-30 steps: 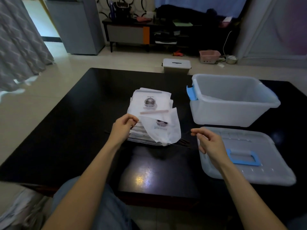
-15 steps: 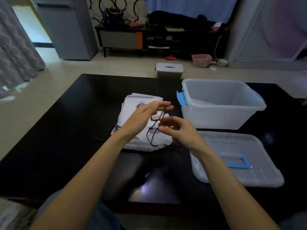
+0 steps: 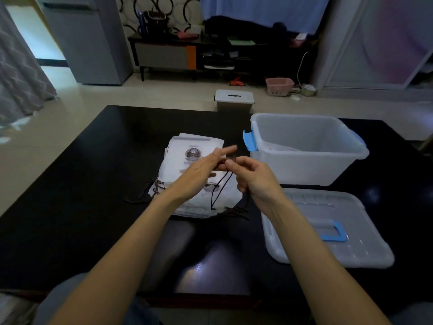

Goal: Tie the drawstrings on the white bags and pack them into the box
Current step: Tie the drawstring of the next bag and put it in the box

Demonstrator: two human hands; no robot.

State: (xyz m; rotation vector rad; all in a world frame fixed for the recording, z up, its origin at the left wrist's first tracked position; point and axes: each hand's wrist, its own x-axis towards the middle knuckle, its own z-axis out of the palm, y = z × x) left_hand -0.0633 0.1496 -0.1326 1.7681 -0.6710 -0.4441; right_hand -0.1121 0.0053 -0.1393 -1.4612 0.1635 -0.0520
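A stack of white drawstring bags (image 3: 185,156) with a dark round print lies in the middle of the black table (image 3: 93,184). Above the stack my left hand (image 3: 201,167) is held with fingers straight, a dark drawstring (image 3: 219,191) wound around them. My right hand (image 3: 253,177) pinches that drawstring beside the left fingertips, and the cord hangs down to the top bag. More dark cords (image 3: 236,211) trail from the stack's near right corner. The open translucent box (image 3: 304,148) with blue latches stands to the right, a white bag lying inside.
The box lid (image 3: 328,231) with a blue handle lies flat at the near right of the table. A small lidded bin (image 3: 234,99) stands on the floor beyond the table. A cabinet, fridge and pink basket are farther back.
A second ago my left hand held up a bag by its edge and my right hand was apart. Both hands have come together over the stack, working the drawstring around the left fingers.
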